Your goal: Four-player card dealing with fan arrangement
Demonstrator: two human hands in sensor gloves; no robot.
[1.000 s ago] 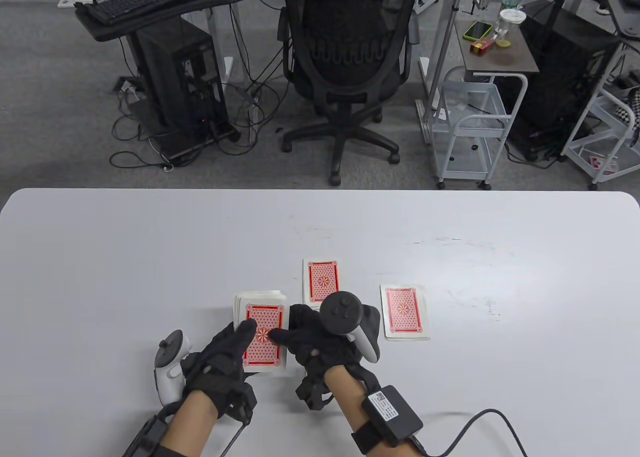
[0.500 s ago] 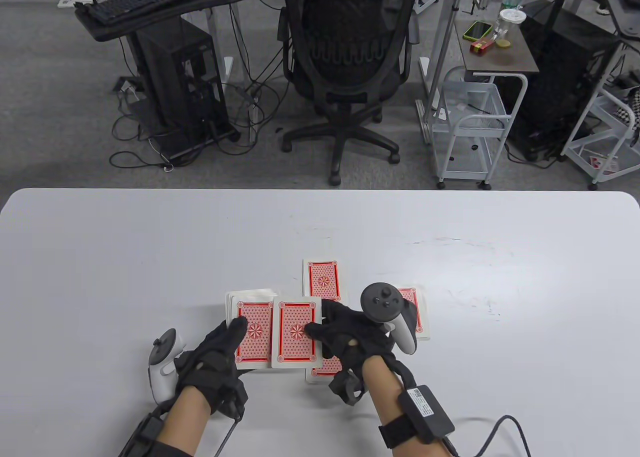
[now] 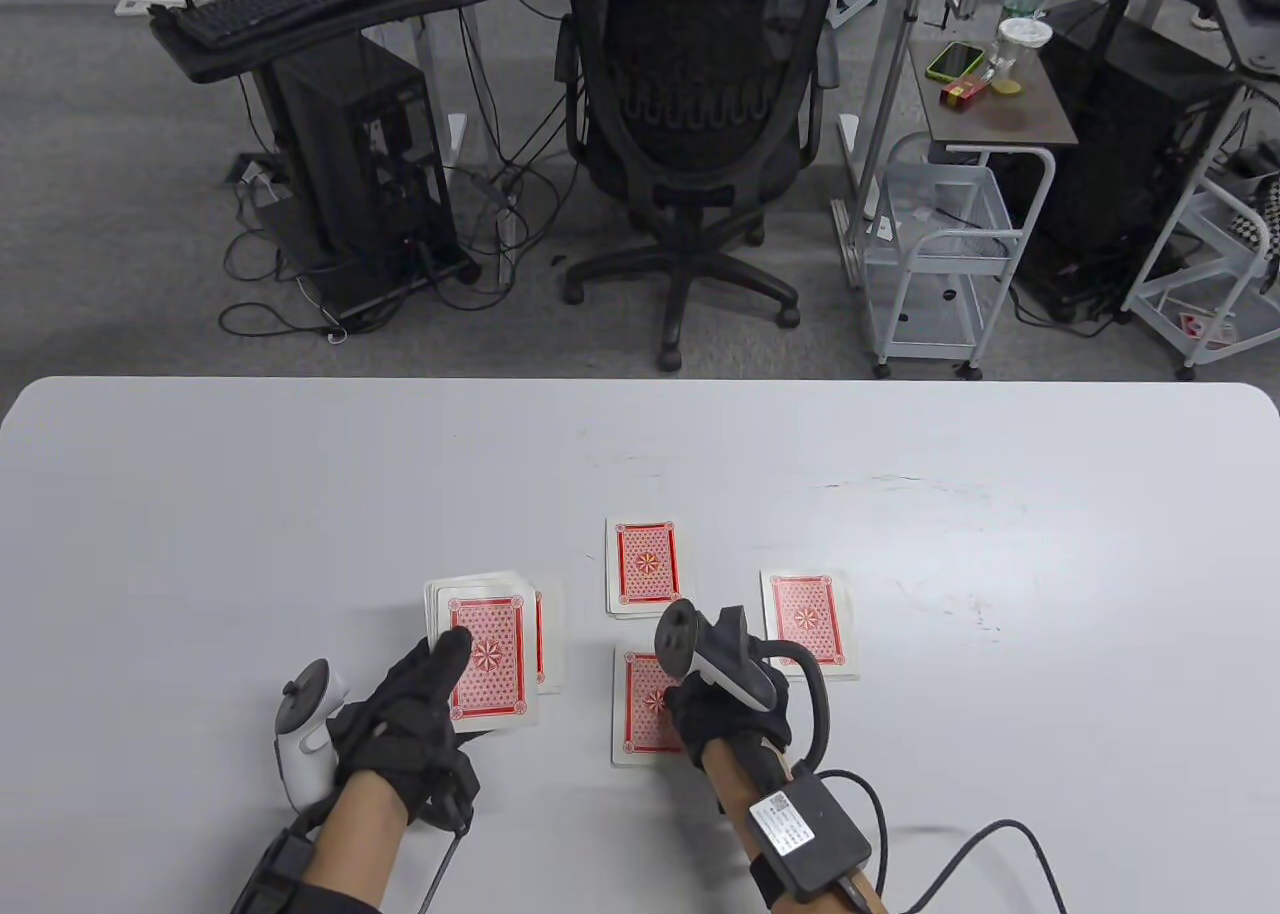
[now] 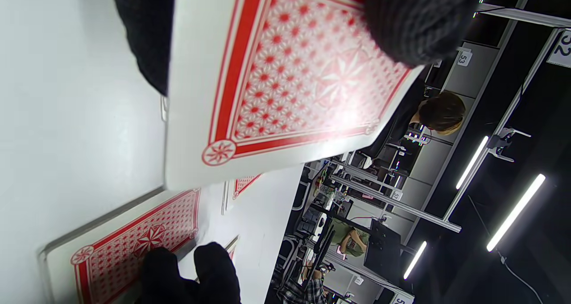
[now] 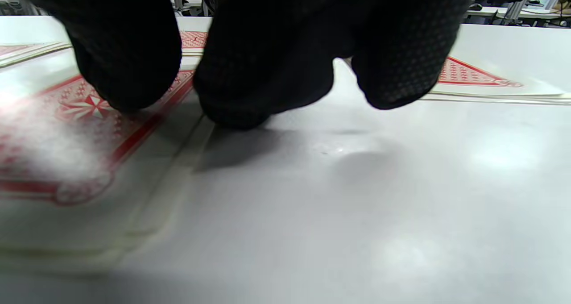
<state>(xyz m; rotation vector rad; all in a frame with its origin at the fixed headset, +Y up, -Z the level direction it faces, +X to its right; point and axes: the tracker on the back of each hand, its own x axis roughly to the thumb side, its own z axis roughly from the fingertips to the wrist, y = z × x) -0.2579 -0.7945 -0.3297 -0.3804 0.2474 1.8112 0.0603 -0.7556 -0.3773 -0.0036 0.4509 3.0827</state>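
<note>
While left hand (image 3: 420, 719) grips red-backed white-bordered card deck (image 3: 485, 662), long axis vertical in frame, lower centre; right hand (image 3: 715, 719) fingertips (image 5: 241, 103) press dealt card (image 3: 645, 719).

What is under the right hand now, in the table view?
The right hand rests on the near pile of face-down red-backed cards on the table. The pile's right part is covered by the hand, so its card count cannot be seen.

— What is lying on the white table (image 3: 300, 474)?

— Three small face-down card piles. The near pile (image 3: 645, 719) is sitting closest to the front edge; the far pile (image 3: 645, 566) is lying just beyond it, and the right pile (image 3: 808, 622) is resting just right of it.
</note>
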